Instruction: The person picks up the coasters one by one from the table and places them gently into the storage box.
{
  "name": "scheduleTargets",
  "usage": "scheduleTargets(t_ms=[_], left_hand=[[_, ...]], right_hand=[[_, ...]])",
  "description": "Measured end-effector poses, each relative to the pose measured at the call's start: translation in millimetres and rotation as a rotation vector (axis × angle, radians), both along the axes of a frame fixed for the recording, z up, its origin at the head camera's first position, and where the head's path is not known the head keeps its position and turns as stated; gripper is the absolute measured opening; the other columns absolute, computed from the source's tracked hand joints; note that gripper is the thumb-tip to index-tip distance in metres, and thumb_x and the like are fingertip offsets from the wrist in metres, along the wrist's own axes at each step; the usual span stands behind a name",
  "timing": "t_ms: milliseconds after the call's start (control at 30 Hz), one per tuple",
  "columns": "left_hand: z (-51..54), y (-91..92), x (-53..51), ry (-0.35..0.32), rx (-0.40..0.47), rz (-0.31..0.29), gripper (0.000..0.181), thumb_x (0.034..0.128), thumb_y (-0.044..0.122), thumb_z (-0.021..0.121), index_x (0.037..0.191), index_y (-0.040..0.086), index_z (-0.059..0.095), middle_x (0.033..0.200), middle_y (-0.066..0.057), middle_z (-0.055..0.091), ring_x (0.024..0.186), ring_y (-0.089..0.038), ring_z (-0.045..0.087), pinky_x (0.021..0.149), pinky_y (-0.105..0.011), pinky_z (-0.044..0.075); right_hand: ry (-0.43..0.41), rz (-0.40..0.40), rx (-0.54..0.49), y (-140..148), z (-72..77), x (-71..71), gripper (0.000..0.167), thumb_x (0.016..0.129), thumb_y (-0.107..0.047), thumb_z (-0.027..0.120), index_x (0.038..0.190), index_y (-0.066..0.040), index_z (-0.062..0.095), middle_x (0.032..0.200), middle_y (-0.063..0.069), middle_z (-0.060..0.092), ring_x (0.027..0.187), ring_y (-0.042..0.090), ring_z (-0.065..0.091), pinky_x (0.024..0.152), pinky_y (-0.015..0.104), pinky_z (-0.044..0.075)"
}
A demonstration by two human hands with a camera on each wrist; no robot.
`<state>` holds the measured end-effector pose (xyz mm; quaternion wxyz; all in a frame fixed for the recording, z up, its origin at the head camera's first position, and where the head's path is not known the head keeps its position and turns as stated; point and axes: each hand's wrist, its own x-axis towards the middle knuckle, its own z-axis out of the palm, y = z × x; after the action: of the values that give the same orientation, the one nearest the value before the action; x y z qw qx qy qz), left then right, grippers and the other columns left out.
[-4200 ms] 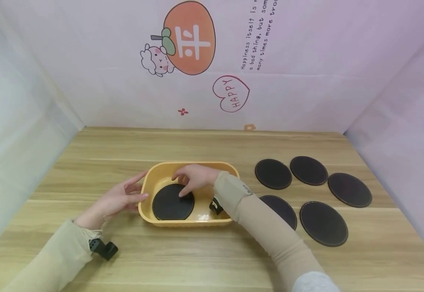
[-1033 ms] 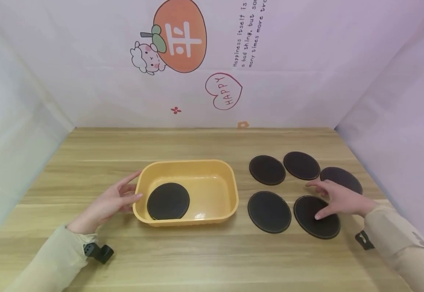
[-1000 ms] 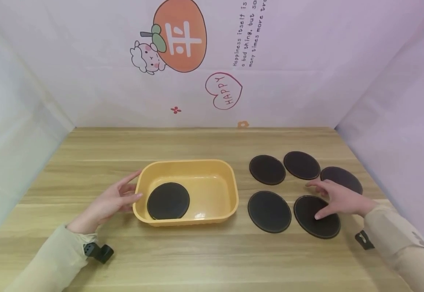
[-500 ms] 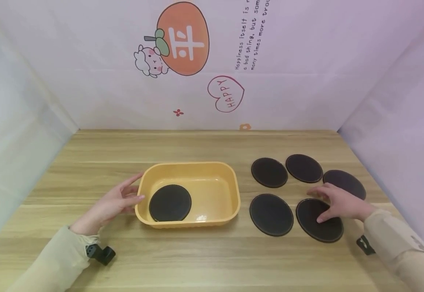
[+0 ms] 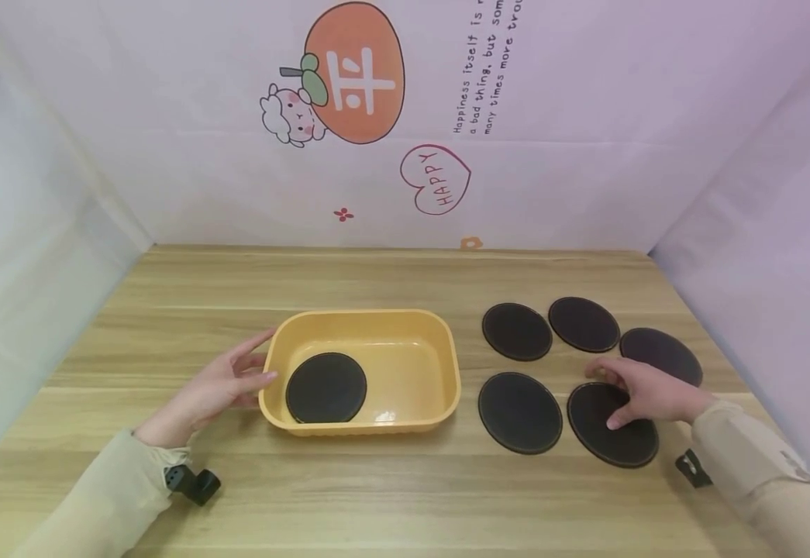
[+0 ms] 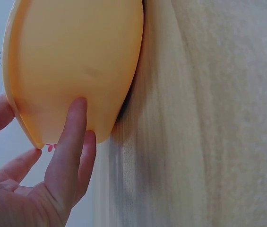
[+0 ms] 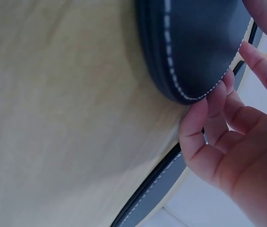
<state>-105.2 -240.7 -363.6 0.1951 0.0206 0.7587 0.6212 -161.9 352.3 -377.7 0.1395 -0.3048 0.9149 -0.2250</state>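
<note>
Right grip (image 5: pixel 656 391) now at a black disc (image 5: pixel 603 435), out of the yellow tub (image 5: pixel 408 380)

A few seconds after reaching inside the tub, the right grip pinches the black disc at the right of the bench (image 5: pixel 377 500), thumb on top, fingertips at its edge. The left grip (image 5: pixel 218 389) stays holding the tub's left end. One inner disc (image 5: pixel 326 387) lies in the tub, towards its left; four other discs (image 5: pixel 519 413) lie on the bench around the pinched one.

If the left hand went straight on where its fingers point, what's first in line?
The yellow bin: the left hand is touching its end wall. Behind that wall, the black disc would likely be next, though depth is hard to judge.
</note>
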Motion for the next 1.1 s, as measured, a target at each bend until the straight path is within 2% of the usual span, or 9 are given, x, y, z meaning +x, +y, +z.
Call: scheduleTargets(t_ms=[200,367,500,633,800,900,1000,1033,1100], left_hand=[[2.0,1.2,-0.2,-0.002,-0.001,0.000,0.078,0.0925,0.008,0.058,0.153,0.011,0.008,0.139,-0.037,0.034,0.104,-0.024,0.060,0.085,-0.043,0.056],[1.6,1.0,1.2,-0.002,-0.003,-0.002,0.078,0.0928,0.007,0.057,0.153,0.011,0.008,0.138,-0.037,0.034,0.105,-0.024,0.060,0.084,-0.042,0.056],[-0.1,0.4,2.5,-0.005,0.001,-0.008,0.078,0.0930,0.008,0.058,0.153,0.010,0.008,0.138,-0.037,0.034,0.107,-0.026,0.059,0.084,-0.043,0.056],[-1.4,-0.8,3.7,-0.008,0.006,-0.009,0.078,0.0931,0.008,0.057,0.153,0.010,0.007,0.139,-0.038,0.033,0.108,-0.027,0.058,0.084,-0.043,0.056],[-1.2,-1.8,4.0,-0.009,0.005,-0.005,0.079,0.0928,0.009,0.058,0.153,0.010,0.008,0.139,-0.038,0.033,0.107,-0.027,0.059,0.083,-0.042,0.056],[-0.9,-1.4,3.4,-0.013,0.007,-0.005,0.079,0.0928,0.009,0.058,0.153,0.010,0.008,0.139,-0.038,0.032,0.108,-0.026,0.058,0.083,-0.042,0.056],[-1.2,-1.7,3.1,-0.015,0.005,-0.001,0.079,0.0929,0.008,0.058,0.153,0.010,0.007,0.139,-0.038,0.032,0.107,-0.026,0.059,0.083,-0.042,0.056],[-1.4,-1.9,3.1,-0.015,0.006,0.001,0.079,0.0929,0.008,0.058,0.153,0.010,0.007,0.139,-0.038,0.032,0.106,-0.025,0.059,0.083,-0.042,0.056],[-1.9,-2.4,3.3,-0.016,0.011,0.004,0.079,0.0927,0.008,0.058,0.153,0.010,0.007,0.139,-0.038,0.032,0.106,-0.024,0.059,0.083,-0.042,0.056]], right_hand=[[0.007,-0.013,0.016,3.5,0.7,0.2,0.072,0.059,-0.037,0.086,0.114,0.000,0.058,0.107,0.008,0.062,0.091,-0.003,0.049,0.078,0.018,0.048],[0.050,-0.030,0.048,5.3,-1.2,0.5,0.063,0.057,-0.038,0.087,0.103,-0.004,0.063,0.095,-0.003,0.062,0.084,-0.003,0.048,0.072,0.022,0.047],[0.060,-0.068,0.078,8.2,-3.5,4.0,0.064,0.055,-0.040,0.088,0.102,-0.004,0.064,0.097,-0.003,0.062,0.087,-0.003,0.047,0.074,0.023,0.047],[-0.040,-0.095,0.066,11.9,-5.3,3.4,0.063,0.061,-0.037,0.086,0.106,-0.001,0.061,0.101,0.003,0.064,0.089,-0.008,0.051,0.078,0.020,0.049],[-0.160,-0.067,-0.019,18.5,-5.3,-1.5,0.050,0.071,-0.024,0.082,0.107,0.002,0.059,0.103,0.004,0.063,0.091,-0.013,0.050,0.079,0.013,0.048],[-0.233,-0.079,-0.027,23.3,-2.2,-5.6,0.044,0.074,-0.020,0.079,0.107,0.002,0.058,0.104,0.004,0.063,0.091,-0.014,0.049,0.078,0.014,0.048],[-0.319,-0.109,-0.036,26.0,1.9,-9.7,0.043,0.078,-0.017,0.076,0.111,0.004,0.057,0.109,0.013,0.062,0.092,-0.013,0.049,0.077,0.015,0.048],[-0.344,-0.118,-0.035,26.8,3.3,-10.8,0.043,0.079,-0.016,0.074,0.112,0.005,0.056,0.112,0.017,0.061,0.094,-0.012,0.049,0.078,0.014,0.048],[-0.401,-0.130,-0.048,27.3,5.8,-12.0,0.043,0.082,-0.016,0.071,0.115,0.006,0.053,0.119,0.028,0.056,0.106,0.005,0.057,0.081,0.017,0.049]])
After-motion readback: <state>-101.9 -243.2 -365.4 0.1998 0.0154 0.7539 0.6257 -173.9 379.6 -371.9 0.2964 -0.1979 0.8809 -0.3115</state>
